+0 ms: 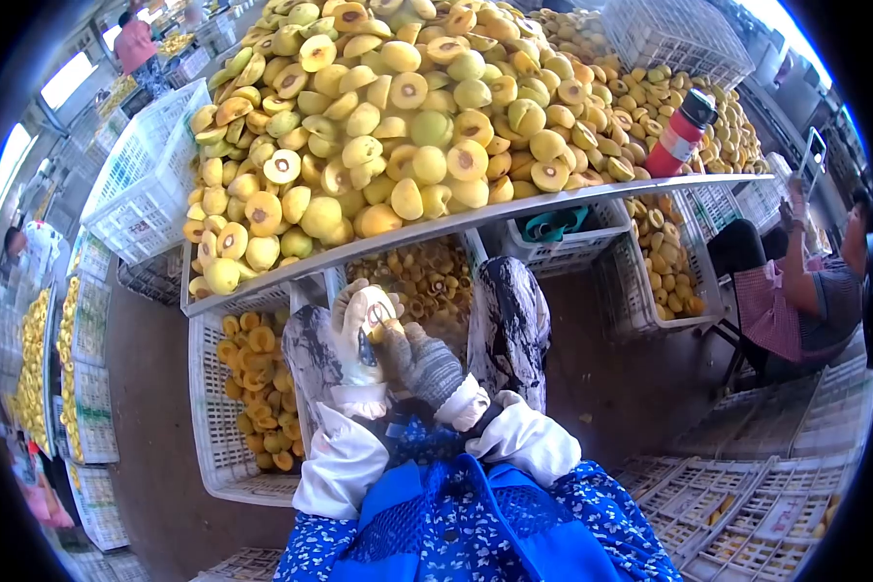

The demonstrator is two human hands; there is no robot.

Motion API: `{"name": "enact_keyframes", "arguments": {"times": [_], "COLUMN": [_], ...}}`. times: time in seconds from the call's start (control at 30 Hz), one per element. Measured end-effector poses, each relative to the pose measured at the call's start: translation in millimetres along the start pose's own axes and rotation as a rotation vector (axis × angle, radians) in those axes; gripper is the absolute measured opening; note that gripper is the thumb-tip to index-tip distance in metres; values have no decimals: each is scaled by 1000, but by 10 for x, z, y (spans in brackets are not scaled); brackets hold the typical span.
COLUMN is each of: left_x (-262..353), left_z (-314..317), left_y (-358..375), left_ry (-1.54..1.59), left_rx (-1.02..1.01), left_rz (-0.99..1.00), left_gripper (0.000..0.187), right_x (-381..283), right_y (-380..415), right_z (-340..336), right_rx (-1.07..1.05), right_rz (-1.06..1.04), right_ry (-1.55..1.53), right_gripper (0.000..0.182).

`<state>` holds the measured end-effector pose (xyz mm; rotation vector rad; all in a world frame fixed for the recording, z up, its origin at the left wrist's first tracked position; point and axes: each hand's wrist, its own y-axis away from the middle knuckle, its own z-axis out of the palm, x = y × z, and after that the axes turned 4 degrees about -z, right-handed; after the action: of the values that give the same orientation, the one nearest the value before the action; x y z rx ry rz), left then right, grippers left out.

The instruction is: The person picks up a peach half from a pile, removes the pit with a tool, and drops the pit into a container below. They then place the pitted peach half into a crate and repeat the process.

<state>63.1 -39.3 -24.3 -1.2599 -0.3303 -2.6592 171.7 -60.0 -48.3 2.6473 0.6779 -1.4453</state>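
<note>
Seen from the halved fruit (pixel 381 312) in the person's hands as the centre of the clock, the wide heap of fruit (pixel 403 116) fills the metal-edged table (pixel 553 201) from about 11 to 2 o'clock, its near edge over the lap, probably so that a piece can be reached without leaning far. The left hand (pixel 361 325), in a pale glove, is closed around the half and holds its cut face with the brown centre turned outward, which seems to leave that side free for the other hand. The right hand (pixel 425 361), in a grey knitted glove at 4 o'clock, has its fingers curled toward the fruit's edge; whether they grip anything cannot be told. A narrow dark shape (pixel 366 347) lies against the left glove, too small to identify. The patterned trouser legs (pixel 507 330) stand apart, perhaps to make room for the darker fruit pieces (pixel 417 276) in the low container at 1 o'clock. At 8 o'clock a white crate (pixel 204 417) of hollow-looking halves stands beside the left leg, likely for easy reach. At 2 o'clock a red bottle (pixel 674 145) stands tilted in view near the table's edge, presumably kept handy; below it, toward 3 o'clock, another crate (pixel 640 267) holds yellow pieces, with a seated person (pixel 815 291) farther out the same way.
</note>
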Motion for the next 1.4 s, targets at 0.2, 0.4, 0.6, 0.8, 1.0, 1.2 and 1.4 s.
{"name": "enact_keyframes", "arguments": {"times": [0.2,0.4,0.6,0.8,1.0,1.2,1.4], "left_x": [-32,-116,-96,-152,-172,-227,-190], "left_z": [17,-51,35,-17,-51,-77,-69], "left_y": [116,113,168,186,150,133,118], "left_ry": [7,-21,-61,0,11,-22,-75], "left_rx": [99,81,55,6,20,60,89], "left_rz": [-2,106,129,89,60,80,59], "left_gripper": [25,25,26,25,24,21,20], "right_x": [-24,8,31,11,124,106,263], "right_y": [103,138,144,177,97,109,73], "right_z": [115,143,57,-19,-9,-69,4], "right_rx": [87,112,133,19,-21,-39,-154], "right_rz": [-64,-62,-264,-50,60,-81,-131], "right_ry": [120,82,94,-660,-629,-486,-351], "right_gripper": [32,28,27,28,28,30,36]}}
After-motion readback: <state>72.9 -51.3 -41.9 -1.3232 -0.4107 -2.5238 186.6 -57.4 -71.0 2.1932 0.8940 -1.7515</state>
